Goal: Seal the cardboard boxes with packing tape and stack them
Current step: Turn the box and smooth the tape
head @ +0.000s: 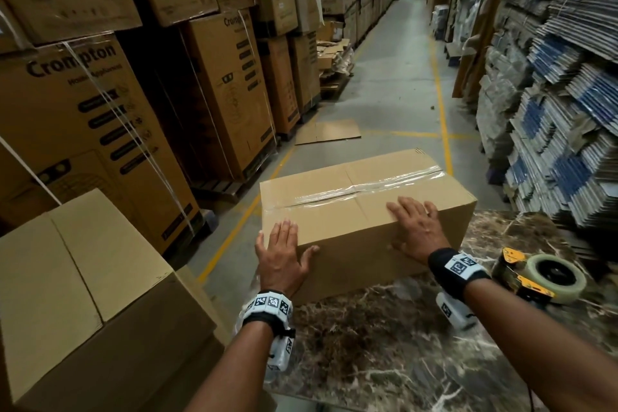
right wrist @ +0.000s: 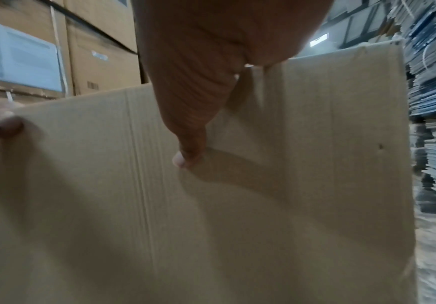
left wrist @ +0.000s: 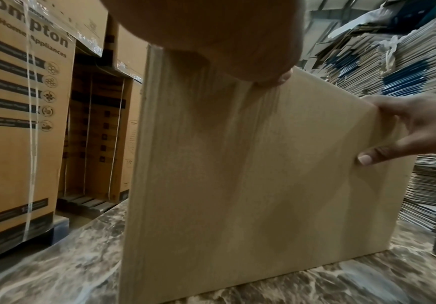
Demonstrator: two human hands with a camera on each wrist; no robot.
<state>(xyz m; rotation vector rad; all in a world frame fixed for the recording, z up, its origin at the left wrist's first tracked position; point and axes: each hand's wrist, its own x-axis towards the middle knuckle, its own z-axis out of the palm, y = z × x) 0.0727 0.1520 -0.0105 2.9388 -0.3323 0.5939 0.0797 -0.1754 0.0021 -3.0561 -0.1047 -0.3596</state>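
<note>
The taped cardboard box sits on the marble table, at 12 o'clock from both wrists. The left hand presses straight fingers flat against its 8 o'clock corner. The right hand lies spread over the near top edge, thumb on the front face. The tape dispenser rests at 3 o'clock.

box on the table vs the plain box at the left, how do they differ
The table box shows shiny clear tape along its top seam; the left box shows none visible. The left hand and right hand rest on the table box; the left box is untouched. The table box stands on the table; the left box sits lower beside it. Both are plain brown cardboard.
</note>
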